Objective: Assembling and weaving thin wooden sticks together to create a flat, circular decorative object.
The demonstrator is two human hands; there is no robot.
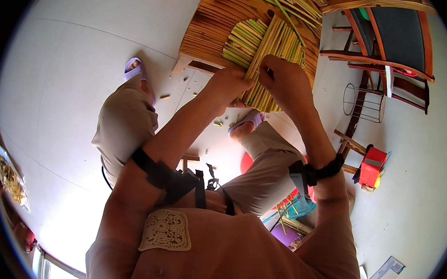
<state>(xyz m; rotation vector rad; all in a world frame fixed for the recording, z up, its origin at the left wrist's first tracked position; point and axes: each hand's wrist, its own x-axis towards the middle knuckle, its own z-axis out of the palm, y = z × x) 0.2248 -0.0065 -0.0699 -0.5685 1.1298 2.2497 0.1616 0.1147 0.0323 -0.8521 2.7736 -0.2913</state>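
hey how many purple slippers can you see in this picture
2. One purple slipper is on the foot at the left, beside the wooden table's leg. The other slipper is under the woven mat, partly hidden by the right hand.
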